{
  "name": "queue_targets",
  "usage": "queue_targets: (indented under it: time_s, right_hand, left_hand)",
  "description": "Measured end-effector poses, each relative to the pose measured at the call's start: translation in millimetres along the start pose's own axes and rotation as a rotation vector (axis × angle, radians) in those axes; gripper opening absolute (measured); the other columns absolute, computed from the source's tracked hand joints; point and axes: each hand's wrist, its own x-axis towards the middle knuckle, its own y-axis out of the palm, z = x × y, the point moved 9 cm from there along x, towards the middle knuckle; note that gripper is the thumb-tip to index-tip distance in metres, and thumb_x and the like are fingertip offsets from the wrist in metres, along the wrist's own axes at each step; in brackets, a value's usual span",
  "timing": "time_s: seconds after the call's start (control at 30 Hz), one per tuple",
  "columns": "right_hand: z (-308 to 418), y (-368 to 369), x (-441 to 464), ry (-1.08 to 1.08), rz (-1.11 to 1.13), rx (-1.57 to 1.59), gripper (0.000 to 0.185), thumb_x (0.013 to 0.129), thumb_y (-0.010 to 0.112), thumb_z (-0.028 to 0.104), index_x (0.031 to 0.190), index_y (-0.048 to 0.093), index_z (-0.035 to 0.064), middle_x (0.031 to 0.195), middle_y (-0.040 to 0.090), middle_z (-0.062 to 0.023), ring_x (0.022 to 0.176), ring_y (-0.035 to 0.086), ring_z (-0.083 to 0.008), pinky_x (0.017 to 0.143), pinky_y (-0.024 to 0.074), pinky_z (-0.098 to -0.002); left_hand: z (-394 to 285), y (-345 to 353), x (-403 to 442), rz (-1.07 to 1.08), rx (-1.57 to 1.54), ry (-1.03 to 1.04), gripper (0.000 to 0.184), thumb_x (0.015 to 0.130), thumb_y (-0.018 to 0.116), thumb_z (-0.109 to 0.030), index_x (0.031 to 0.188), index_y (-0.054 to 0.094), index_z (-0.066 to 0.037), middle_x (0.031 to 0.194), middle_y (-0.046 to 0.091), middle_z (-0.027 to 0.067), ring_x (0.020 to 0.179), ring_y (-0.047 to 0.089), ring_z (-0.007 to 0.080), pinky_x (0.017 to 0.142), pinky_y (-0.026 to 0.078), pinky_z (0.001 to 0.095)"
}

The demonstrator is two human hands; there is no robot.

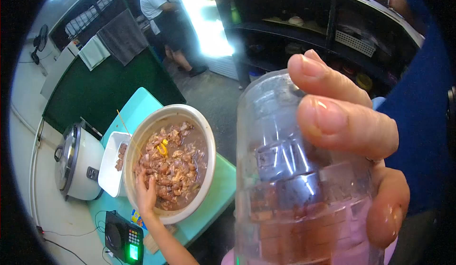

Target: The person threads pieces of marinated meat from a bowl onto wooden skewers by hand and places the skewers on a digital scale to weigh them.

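A large pale basin [212, 170] holds chunks of raw meat [178, 167] in brownish liquid, with something yellow among them. My left hand [146, 193] reaches into the basin's near left side, its fingers spread against the meat. Close to the camera, my right hand [351, 117] is wrapped round a clear plastic container [270, 170]. The container fills much of the right foreground. A thin wooden stick [124, 122] leans over the basin's left rim. Beside the basin is a white tray [110, 172] with a few meat pieces.
The turquoise table [221, 182] bears the basin, the tray and a digital scale [124, 239]. A white rice cooker [83, 165] stands at the left. Behind are a green partition [109, 91], a bright fridge [204, 18], dark shelving [294, 27] and a person [154, 8].
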Motion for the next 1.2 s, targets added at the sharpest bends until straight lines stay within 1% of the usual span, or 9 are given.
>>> queue_targets:
  time_s: [0.3,0.4,0.57,0.67,0.8,0.87,0.97,1.17,1.2]
  right_hand:
    - [-17,-12,-14,0.358,-0.189,0.344,0.030,0.089,0.047,0.036,0.117,0.052,0.0276,0.114,0.051,-0.0223,0.116,0.044,-0.0447,0.105,0.0295,-0.0522]
    - [-13,-16,-9,0.114,-0.048,0.219,0.038,0.087,0.053,0.031,0.124,0.046,0.0253,0.114,0.052,-0.0223,0.113,0.047,-0.0420,0.097,0.0398,-0.0501]
    - [-18,-27,-6,0.081,-0.019,0.123,0.043,0.085,0.055,0.028,0.126,0.044,0.0230,0.114,0.052,-0.0224,0.110,0.048,-0.0403,0.093,0.0427,-0.0476]
    - [-25,-35,-5,0.069,0.001,0.075,0.046,0.084,0.057,0.026,0.127,0.042,0.0216,0.114,0.052,-0.0224,0.108,0.050,-0.0393,0.090,0.0445,-0.0460]
    - [-39,-53,-5,0.069,0.042,-0.014,0.050,0.082,0.059,0.023,0.129,0.040,0.0197,0.114,0.052,-0.0225,0.105,0.051,-0.0379,0.087,0.0469,-0.0440]
    - [-47,-67,-7,0.082,0.066,-0.075,0.052,0.082,0.060,0.022,0.130,0.039,0.0188,0.114,0.052,-0.0225,0.104,0.052,-0.0373,0.085,0.0481,-0.0429]
    - [-64,-94,-14,0.137,0.120,-0.183,0.056,0.081,0.061,0.020,0.131,0.038,0.0174,0.114,0.053,-0.0226,0.102,0.053,-0.0362,0.082,0.0498,-0.0414]
    - [-103,-150,-38,0.296,0.195,-0.329,0.062,0.079,0.064,0.017,0.133,0.035,0.0151,0.114,0.053,-0.0227,0.098,0.055,-0.0345,0.078,0.0528,-0.0388]
    - [-115,-165,-45,0.406,0.154,-0.302,0.058,0.072,0.071,0.016,0.124,0.046,0.0064,0.112,0.056,-0.0200,0.097,0.058,-0.0311,0.082,0.0500,-0.0368]
  left_hand:
    - [-1,2,0,0.011,-0.018,0.000,0.040,0.087,0.053,-0.015,0.124,0.047,-0.001,0.125,0.049,0.0186,0.118,0.044,0.0324,0.100,0.033,0.0373]
    - [-5,1,0,0.004,-0.045,-0.014,0.040,0.087,0.053,-0.012,0.124,0.046,-0.001,0.126,0.048,0.0185,0.118,0.044,0.0322,0.101,0.033,0.0371]
    - [-6,0,0,-0.038,-0.121,-0.028,0.040,0.086,0.052,-0.008,0.125,0.046,-0.001,0.129,0.047,0.0190,0.120,0.044,0.0318,0.102,0.032,0.0369]
    - [-18,-5,0,-0.055,0.000,0.062,0.040,0.087,0.052,-0.007,0.126,0.046,-0.002,0.129,0.047,0.0196,0.121,0.043,0.0308,0.103,0.031,0.0371]
    - [-18,-9,0,-0.061,-0.001,-0.049,0.039,0.087,0.053,-0.009,0.125,0.047,-0.001,0.124,0.051,0.0198,0.113,0.050,0.0294,0.097,0.037,0.0359]
    - [-8,-3,2,-0.062,-0.093,-0.119,0.039,0.087,0.054,-0.010,0.124,0.048,0.000,0.119,0.054,0.0190,0.103,0.055,0.0273,0.089,0.044,0.0341]
    - [-2,-4,6,-0.111,0.072,-0.068,0.039,0.088,0.054,-0.011,0.124,0.049,0.001,0.119,0.054,0.0183,0.104,0.055,0.0265,0.088,0.044,0.0342]
    - [29,4,15,-0.074,-0.020,-0.126,0.036,0.090,0.053,-0.017,0.119,0.053,0.004,0.118,0.055,0.0172,0.100,0.056,0.0243,0.087,0.043,0.0329]
    - [36,2,17,-0.095,0.035,-0.142,0.036,0.090,0.053,-0.019,0.118,0.054,0.004,0.116,0.056,0.0169,0.098,0.056,0.0231,0.085,0.044,0.0322]
